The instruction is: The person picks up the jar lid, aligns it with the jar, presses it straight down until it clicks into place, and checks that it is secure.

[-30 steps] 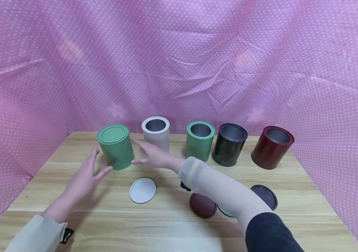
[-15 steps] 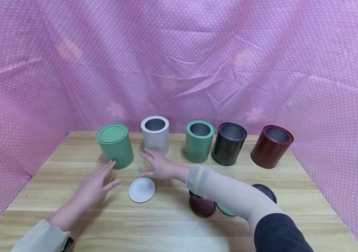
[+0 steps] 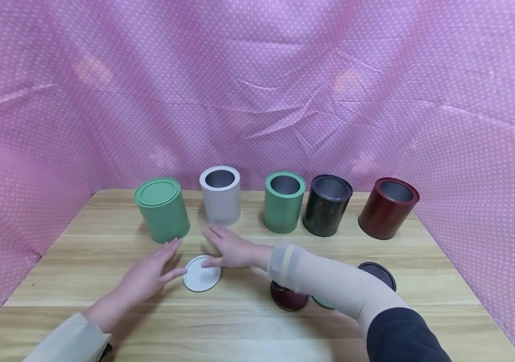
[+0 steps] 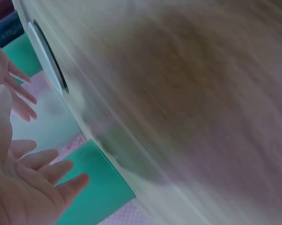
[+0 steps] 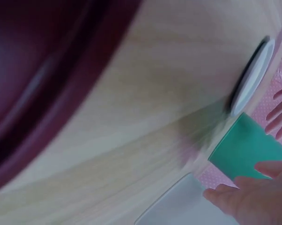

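Observation:
A flat white lid point(image 3: 201, 274) lies on the wooden table point(image 3: 248, 327), with a hand on either side of it. My left hand point(image 3: 153, 271) is open, its thumb tip at the lid's left edge. My right hand point(image 3: 227, 248) is open too, palm down, its thumb at the lid's far edge; whether either thumb touches is unclear. Just behind the hands stand a lidded green can point(image 3: 161, 208) and an open white can point(image 3: 220, 195). The left wrist view shows the left hand point(image 4: 24, 187), the lid point(image 4: 47, 58) and the green can point(image 4: 99, 192). The right wrist view shows the lid point(image 5: 253, 77).
Further right in the row stand an open green can point(image 3: 284, 201), a dark can point(image 3: 327, 203) and a dark red can point(image 3: 388, 207). A maroon lid point(image 3: 289, 297), a partly hidden green lid point(image 3: 320, 302) and a dark lid point(image 3: 377, 274) lie near my right forearm. Pink dotted cloth surrounds the table.
Both hands have drawn back from the lidded green can toward me and come down beside the white lid. The can stands where it was.

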Action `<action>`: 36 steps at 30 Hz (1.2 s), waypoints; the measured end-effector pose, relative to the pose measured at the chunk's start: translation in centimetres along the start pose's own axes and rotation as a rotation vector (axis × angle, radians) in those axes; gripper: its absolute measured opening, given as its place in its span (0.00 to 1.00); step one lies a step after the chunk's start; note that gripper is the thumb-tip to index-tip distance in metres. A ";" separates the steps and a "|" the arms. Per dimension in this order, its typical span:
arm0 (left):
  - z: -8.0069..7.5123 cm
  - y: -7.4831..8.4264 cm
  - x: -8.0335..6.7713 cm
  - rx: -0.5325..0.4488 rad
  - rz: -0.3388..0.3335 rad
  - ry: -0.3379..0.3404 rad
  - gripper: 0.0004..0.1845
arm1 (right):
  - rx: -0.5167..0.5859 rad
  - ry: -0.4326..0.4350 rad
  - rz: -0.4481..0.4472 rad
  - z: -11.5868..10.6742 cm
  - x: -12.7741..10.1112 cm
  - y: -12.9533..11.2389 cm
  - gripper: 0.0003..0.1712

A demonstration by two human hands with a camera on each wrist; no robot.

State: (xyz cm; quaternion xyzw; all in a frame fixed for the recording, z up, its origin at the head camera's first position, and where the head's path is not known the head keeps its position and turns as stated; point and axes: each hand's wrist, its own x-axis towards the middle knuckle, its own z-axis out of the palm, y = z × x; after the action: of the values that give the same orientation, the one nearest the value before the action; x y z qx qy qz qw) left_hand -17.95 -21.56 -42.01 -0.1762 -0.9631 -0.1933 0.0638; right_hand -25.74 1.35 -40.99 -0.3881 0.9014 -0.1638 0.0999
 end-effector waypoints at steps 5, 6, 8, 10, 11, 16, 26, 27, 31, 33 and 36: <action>0.5 0.0 0.3 0.004 0.027 -0.021 0.42 | -0.022 -0.043 0.016 0.3 -0.4 0.0 0.51; 0.6 0.0 0.3 0.005 0.030 -0.026 0.42 | -0.027 -0.049 0.015 0.4 -0.4 0.0 0.51; 0.7 0.1 0.3 0.008 0.037 -0.035 0.42 | -0.043 -0.054 0.010 0.5 -0.6 0.1 0.50; 0.8 0.2 0.4 0.011 0.044 -0.048 0.42 | -0.058 -0.055 -0.002 0.6 -0.8 0.2 0.50; 0.9 0.2 0.4 0.014 0.050 -0.052 0.42 | -0.061 -0.059 -0.005 0.6 -0.9 0.3 0.50; 1.4 0.2 0.4 0.018 0.080 -0.060 0.40 | -0.082 -0.088 -0.023 0.9 -1.5 0.6 0.50; 2.0 0.1 0.3 0.020 0.065 -0.109 0.42 | -0.093 -0.138 -0.006 1.6 -2.0 0.8 0.51; 2.0 0.0 0.3 0.024 0.062 -0.116 0.43 | -0.087 -0.143 0.003 1.6 -2.0 0.7 0.51; 2.1 0.0 0.3 0.026 0.050 -0.141 0.45 | -0.068 -0.165 0.022 1.8 -2.0 0.7 0.52; 2.2 0.0 0.3 0.024 0.041 -0.147 0.46 | -0.063 -0.172 0.028 1.8 -2.1 0.7 0.52; 2.3 0.0 0.3 0.027 0.040 -0.148 0.47 | -0.076 -0.165 0.030 1.9 -2.2 0.8 0.52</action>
State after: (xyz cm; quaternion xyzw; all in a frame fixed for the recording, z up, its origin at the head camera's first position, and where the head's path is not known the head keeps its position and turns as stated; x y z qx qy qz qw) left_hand -18.33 -20.57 -44.02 -0.2081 -0.9640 -0.1655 -0.0013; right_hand -24.19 3.00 -42.95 -0.3903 0.9013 -0.0957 0.1614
